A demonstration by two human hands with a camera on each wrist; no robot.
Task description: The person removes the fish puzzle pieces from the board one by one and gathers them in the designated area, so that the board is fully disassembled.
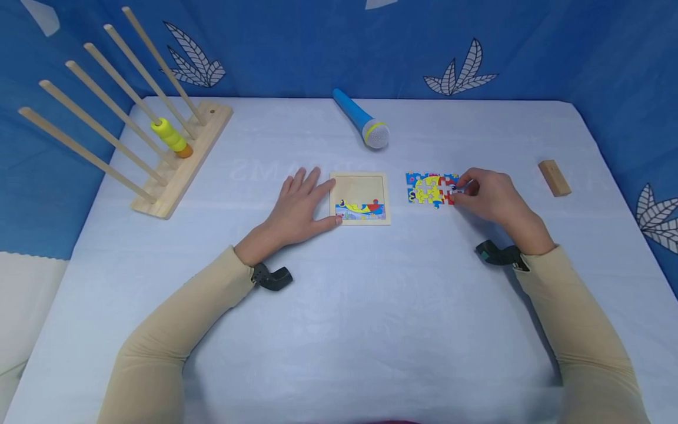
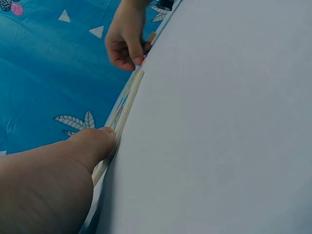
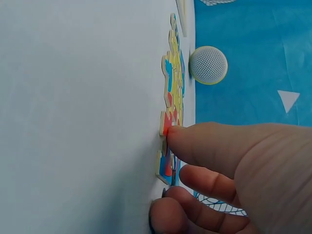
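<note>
My left hand (image 1: 301, 207) lies spread on the table, thumb and index finger touching the left side of a square wooden puzzle tray (image 1: 360, 222). Along the tray's bottom, fitted puzzle pieces (image 1: 362, 211) show blue, yellow and red. In the left wrist view the thumb (image 2: 100, 144) rests against the tray's edge. To the tray's right lies a cluster of loose jigsaw pieces (image 1: 428, 189) in yellow, red and blue. At its right end my right hand (image 1: 489, 193) pinches a puzzle piece (image 3: 166, 124); the right wrist view shows the thumb on its red surface, with the fingers partly hiding neighbouring pieces.
A blue toy microphone (image 1: 355, 113) lies behind the tray. At the left stands a wooden peg rack (image 1: 182, 171) with yellow and orange beads (image 1: 170, 135) on one peg. A small wooden block (image 1: 554, 178) sits at the right. Blue cloth (image 1: 318, 47) hangs behind the table.
</note>
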